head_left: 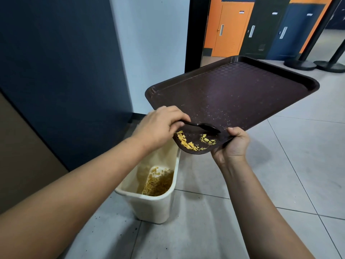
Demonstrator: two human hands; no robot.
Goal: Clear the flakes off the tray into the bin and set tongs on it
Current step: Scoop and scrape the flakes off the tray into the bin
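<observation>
A dark brown tray [242, 90] is held tilted in the air, its near corner lowest and hanging over the cream bin [155, 204]. My right hand [233, 144] grips that near edge from below, thumb on top. My left hand [160, 126] is shut on black tongs [203, 127], whose tip lies on the tray surface just above the yellow flakes [188, 143] gathered at the low corner. Fine crumbs dot the rest of the tray. More flakes lie at the bottom of the bin.
The bin stands on grey floor tiles next to a dark blue wall [56, 71]. A doorway behind the tray opens onto orange and dark lockers [233, 27]. Black barrier-post bases [315, 64] stand at the far right.
</observation>
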